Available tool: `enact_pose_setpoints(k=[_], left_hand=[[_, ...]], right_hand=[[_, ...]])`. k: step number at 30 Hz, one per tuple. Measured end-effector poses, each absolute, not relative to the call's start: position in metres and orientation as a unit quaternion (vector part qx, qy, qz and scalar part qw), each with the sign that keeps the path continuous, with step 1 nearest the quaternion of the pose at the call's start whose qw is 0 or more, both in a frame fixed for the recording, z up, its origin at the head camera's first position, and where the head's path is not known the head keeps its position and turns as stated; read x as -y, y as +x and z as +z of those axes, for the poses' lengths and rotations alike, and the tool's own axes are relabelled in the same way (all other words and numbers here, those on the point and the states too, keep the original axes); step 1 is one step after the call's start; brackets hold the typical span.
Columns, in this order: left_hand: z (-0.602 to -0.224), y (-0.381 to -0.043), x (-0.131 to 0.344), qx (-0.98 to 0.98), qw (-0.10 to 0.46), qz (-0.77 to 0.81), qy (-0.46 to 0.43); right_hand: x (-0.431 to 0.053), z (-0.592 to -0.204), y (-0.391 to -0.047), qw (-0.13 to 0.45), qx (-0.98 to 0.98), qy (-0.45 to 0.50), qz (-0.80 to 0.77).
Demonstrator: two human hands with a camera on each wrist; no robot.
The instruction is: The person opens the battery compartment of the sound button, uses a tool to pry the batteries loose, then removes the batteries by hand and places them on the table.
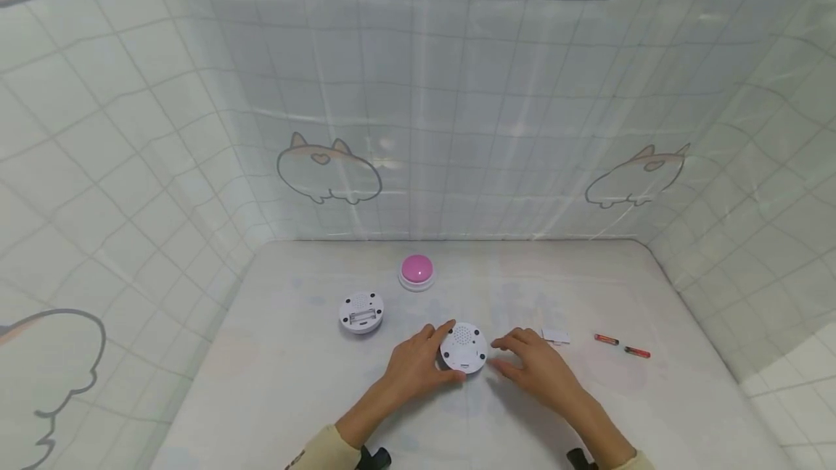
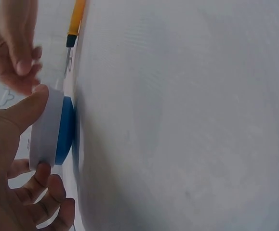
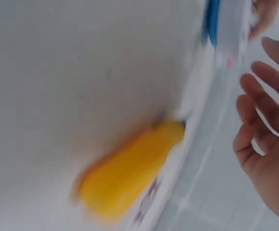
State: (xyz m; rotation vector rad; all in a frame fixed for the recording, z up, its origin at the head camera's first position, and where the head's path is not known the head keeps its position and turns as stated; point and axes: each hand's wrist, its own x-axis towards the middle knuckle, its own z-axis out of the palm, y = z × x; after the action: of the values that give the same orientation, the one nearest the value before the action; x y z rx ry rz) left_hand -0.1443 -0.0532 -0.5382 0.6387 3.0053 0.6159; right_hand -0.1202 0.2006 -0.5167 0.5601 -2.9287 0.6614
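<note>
Your left hand (image 1: pixel 418 367) pinches one upturned blue-domed push button (image 1: pixel 464 348), the thumb on one edge of its white base and fingers on the opposite edge. That button sits between your two hands, with its blue dome facing down towards the table (image 1: pixel 261 397). Its base shows four dark feet, one to a corner of the circle, round a patch of small holes.

Your right hand (image 1: pixel 532 365) is just past three o'clock of the button, fingers slightly bent and a little apart, holding nothing and not touching the base.

Taking that button as the clock's centre in the head view, you have two more buttons: one pink-domed button (image 1: pixel 416 270), dome up, at eleven o'clock, and one upturned white button (image 1: pixel 361 312) between nine and ten, its battery bay uncovered, also with four dark feet. At three o'clock, beyond your right fingers, lies a small flat white piece (image 1: pixel 555 336), too small to identify; further out the same way are two red-and-black batteries (image 1: pixel 606 339), laid nearly end to end but apart.

In the left wrist view, one yellow-handled screwdriver (image 2: pixel 75 24) lies towards twelve o'clock. The right wrist view shows a blurred yellow handle (image 3: pixel 132 168) at six o'clock.
</note>
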Motion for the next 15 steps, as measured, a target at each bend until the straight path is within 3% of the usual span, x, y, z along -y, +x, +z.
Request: enact_pose_setpoints(k=[6, 15], left_hand=[[-0.538, -0.145, 0.054, -0.957, 0.014, 0.204, 0.203], [-0.539, -0.146, 0.056, -0.941, 0.019, 0.255, 0.22]], right_hand=[[-0.175, -0.525, -0.134, 0.136, 0.932, 0.309, 0.132], [-0.166, -0.524, -0.142, 0.201, 0.91, 0.354, 0.081]])
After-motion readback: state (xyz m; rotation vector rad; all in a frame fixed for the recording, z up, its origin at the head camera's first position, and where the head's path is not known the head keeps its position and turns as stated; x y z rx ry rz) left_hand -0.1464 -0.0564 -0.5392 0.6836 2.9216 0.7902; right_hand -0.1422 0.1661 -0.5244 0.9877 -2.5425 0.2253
